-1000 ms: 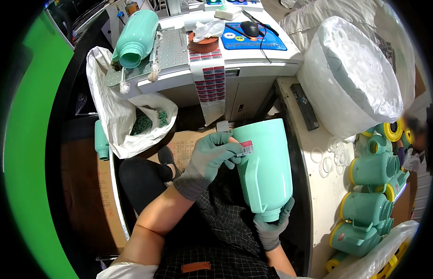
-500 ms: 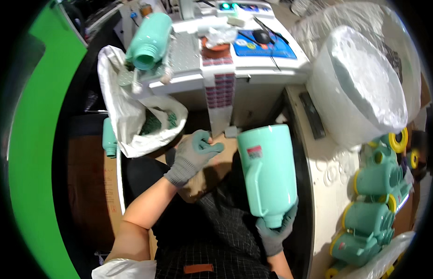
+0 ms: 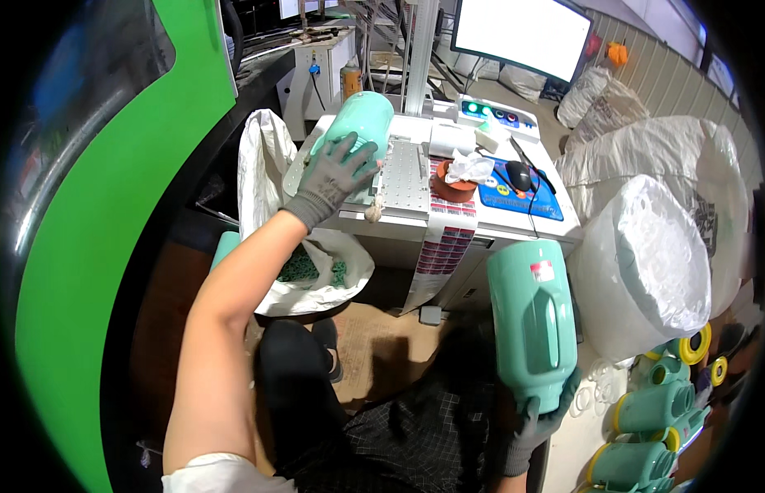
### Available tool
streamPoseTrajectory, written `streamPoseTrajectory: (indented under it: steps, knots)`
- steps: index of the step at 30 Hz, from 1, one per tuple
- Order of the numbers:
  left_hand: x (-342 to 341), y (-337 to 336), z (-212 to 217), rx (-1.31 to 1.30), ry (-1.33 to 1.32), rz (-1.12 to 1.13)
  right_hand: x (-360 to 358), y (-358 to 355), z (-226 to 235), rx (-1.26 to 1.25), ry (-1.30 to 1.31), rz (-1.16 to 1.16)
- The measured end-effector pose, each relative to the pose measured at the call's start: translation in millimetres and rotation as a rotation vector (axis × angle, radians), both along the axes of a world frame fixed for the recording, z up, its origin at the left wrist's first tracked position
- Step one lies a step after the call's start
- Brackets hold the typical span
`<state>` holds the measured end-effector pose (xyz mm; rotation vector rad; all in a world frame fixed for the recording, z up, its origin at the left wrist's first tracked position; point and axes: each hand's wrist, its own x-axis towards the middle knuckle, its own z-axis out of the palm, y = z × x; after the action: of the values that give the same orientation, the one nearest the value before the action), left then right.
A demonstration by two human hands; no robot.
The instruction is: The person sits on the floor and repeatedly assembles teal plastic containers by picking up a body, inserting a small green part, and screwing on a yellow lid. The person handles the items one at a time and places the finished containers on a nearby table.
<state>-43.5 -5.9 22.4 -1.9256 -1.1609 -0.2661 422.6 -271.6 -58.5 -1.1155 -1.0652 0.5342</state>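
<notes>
Your right hand (image 3: 540, 426), at the near right, has its fingers curled around the neck of a pale green jug (image 3: 522, 329). You hold that jug with the neck toward you and the wide end away, its handle (image 3: 553, 333) facing up along the right side. A small red and white sticker (image 3: 543, 271) sits on it near the wide end, just beyond the handle.

Your left hand (image 3: 331, 174) is stretched out to the far left, fingers spread over the near part of a second green jug (image 3: 368, 115). They lie against it, but you cannot tell whether they grip it. That jug lies on its side at the left of the white counter (image 3: 392, 223), beside a metal plate with holes (image 3: 409, 179).

To the right of the plate, a strip of red and white labels (image 3: 448, 238) hangs over the counter's near edge, with a reddish-brown roll (image 3: 454, 185) on it. Farther right, a black mouse (image 3: 518, 175) rests on a blue mat (image 3: 543, 203). A white sack (image 3: 350, 300) of green bits stands below your left forearm, and more green jugs (image 3: 654, 407) lie at the near right.
</notes>
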Motion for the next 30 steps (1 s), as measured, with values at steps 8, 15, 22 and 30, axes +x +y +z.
streamPoseTrajectory:
  steps: [8,15,22,30]
  knots:
    - [51.7,-274.3,34.0,-0.240,-0.807,-0.394,-81.3,150.0,67.7,0.304,-0.732,0.074]
    - [117.4,-319.9,-42.5,-0.894,-1.684,-0.410,-274.3,264.2,104.0,0.504,-1.148,0.094]
    - [107.0,-335.3,-52.1,-0.869,-1.683,-0.373,-353.0,300.7,81.1,0.209,-1.520,0.101]
    - [112.9,-313.9,-45.3,-0.855,-1.455,-0.499,-333.2,299.8,51.7,0.344,-1.278,0.026]
